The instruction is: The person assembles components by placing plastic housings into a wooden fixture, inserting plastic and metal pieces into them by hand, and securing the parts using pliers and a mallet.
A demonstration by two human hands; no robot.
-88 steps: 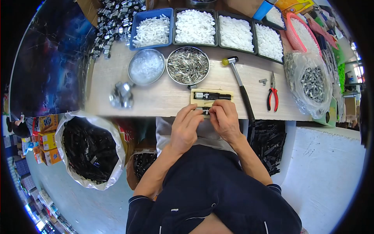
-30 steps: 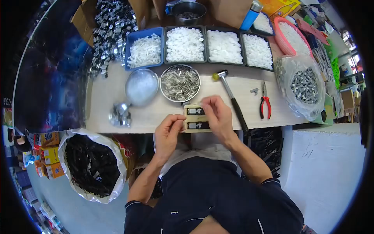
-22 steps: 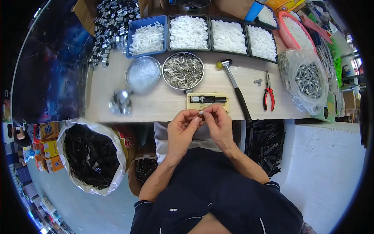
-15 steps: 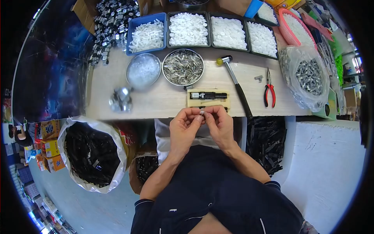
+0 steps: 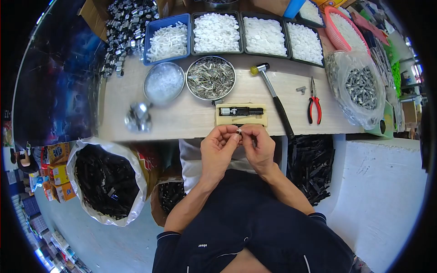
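My left hand (image 5: 218, 148) and my right hand (image 5: 258, 145) meet at the table's front edge, fingertips pinched together. Between them is a small white part (image 5: 239, 130), too small to make out fully; both hands appear to grip it. Just beyond my fingers lies a cream-coloured block (image 5: 255, 120) with a black, slotted assembly (image 5: 250, 111) set in it, a silver piece near its left end. My hands partly hide a second black piece at the block's near edge.
Behind stand a bowl of metal pins (image 5: 211, 77), a bowl of clear bits (image 5: 164, 83) and several trays of white parts (image 5: 216, 51). A hammer (image 5: 280, 107), red-handled pliers (image 5: 314, 109) and a bag of grey parts (image 5: 363, 86) lie right. Below left is a sack of black parts (image 5: 107, 175).
The small white part now shows more clearly between my fingertips. My hands have shifted slightly right, with the fingers still pinched. The view has moved a little.
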